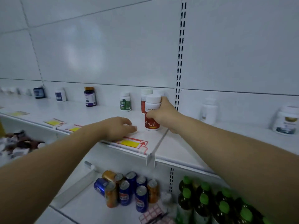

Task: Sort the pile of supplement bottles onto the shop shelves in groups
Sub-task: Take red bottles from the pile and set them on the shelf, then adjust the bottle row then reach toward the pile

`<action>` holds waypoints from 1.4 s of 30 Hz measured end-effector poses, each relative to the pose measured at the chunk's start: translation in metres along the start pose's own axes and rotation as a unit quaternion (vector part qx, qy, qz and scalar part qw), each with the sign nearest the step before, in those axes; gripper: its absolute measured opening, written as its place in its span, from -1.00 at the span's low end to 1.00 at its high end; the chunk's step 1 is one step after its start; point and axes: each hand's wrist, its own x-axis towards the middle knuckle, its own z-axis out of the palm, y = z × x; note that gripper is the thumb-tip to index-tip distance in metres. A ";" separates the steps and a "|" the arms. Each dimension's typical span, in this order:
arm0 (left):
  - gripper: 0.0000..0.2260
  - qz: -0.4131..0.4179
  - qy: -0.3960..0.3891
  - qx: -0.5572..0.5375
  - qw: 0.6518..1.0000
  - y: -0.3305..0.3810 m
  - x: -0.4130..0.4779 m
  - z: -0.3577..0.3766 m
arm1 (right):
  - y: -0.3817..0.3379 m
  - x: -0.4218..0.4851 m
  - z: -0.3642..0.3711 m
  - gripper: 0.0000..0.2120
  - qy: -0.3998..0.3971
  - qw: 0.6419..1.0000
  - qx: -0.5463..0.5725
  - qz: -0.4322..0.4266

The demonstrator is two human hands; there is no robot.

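**Now adding a red bottle to its group on the upper shelf**

Broadly, the upper shelf (100,113) is serving as the sorting line: bottles are standing upright along its back edge, well apart, each seemingly marking a spot for its own kind. The lower shelf (77,207) is holding other stock, a cluster of drink cans (124,189) and, to their right, dark green-capped bottles (203,201). At the far left the unsorted pile (16,143) is lying in a blur, too soft to read.

The person's right hand (163,113) is gripping the red-and-white bottle (152,123) round its side, thumb in front, and is standing it on the shelf just before two matching red bottles (145,101), beside the shelf divider (159,143). I judge it is going there because like belongs with like. The left hand (119,127) is lying relaxed on the shelf, fingers spread flat and holding nothing, probably steadying the reach.

Further left a green-labelled bottle (125,101), a purple-labelled bottle (90,96) and a white bottle with a blue label (60,94) are each standing alone. A yellow price label (131,143) is lying along the shelf's front edge, under the left hand.
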 end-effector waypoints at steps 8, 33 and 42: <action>-0.50 0.073 -0.031 0.053 0.995 -0.047 0.055 -0.006 | 0.000 0.038 0.037 -0.46 0.065 0.995 -0.080 0.008; -0.51 0.171 0.019 -0.092 0.981 -0.151 0.022 -0.079 | -0.097 0.067 0.114 -0.32 0.195 0.894 -0.398 -0.066; -0.47 0.040 0.074 -0.063 0.994 -0.370 -0.053 -0.115 | -0.193 0.088 0.365 -0.35 -0.043 0.931 -0.329 -0.154</action>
